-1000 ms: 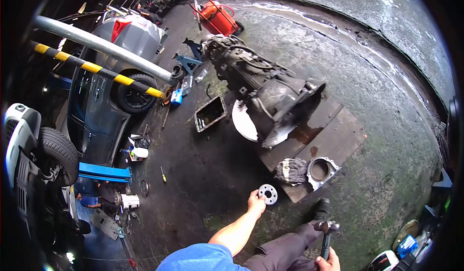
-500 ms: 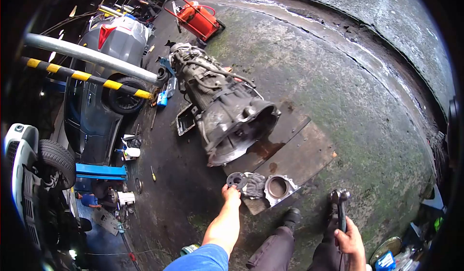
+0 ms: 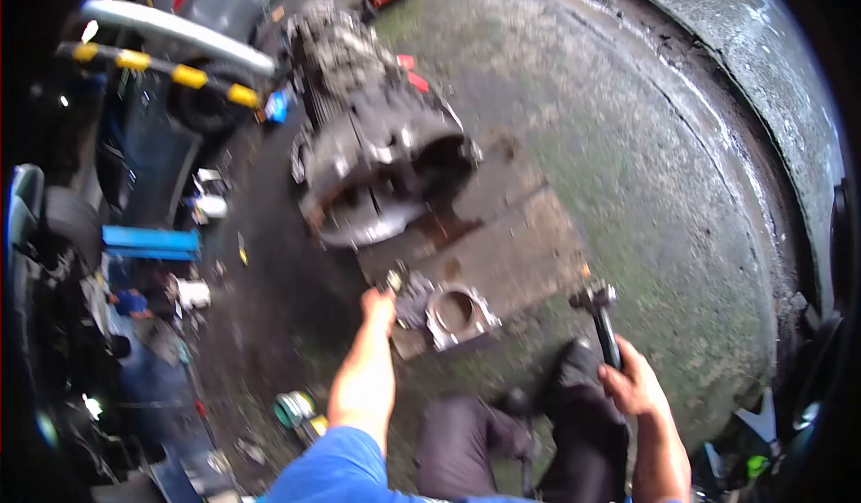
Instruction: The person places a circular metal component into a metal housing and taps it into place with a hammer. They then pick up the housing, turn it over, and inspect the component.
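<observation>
- Two hands are busy here: our right hand (image 3: 635,383) is wrapped around the handle of a hammer (image 3: 607,337), while our left hand (image 3: 378,310) is at a small metal piece (image 3: 395,280); blur keeps us from telling whether those fingers grip it or only touch it.
- The piece is at the near-left part of the wooden board (image 3: 534,243), just beside the grey gloves (image 3: 413,304). We judge that a loose hold on its rim could let it slip, and the soft, uneven gloves could tip it.
- The ringed casting (image 3: 485,317) lies right next to the gloves, near the board's edge. If our left hand drags the gloves sideways, we could nudge it over and chip its flange.
- The hammer head is raised over the floor (image 3: 664,243), near our boot (image 3: 574,364). A greasy palm or slack wrist could drop it on our foot.
- The big gearbox (image 3: 359,144) has its open bell end over the board. A careless swing there could mark its rim, and the dark stain (image 3: 462,225) beside it, if oily, could make parts slide.
</observation>
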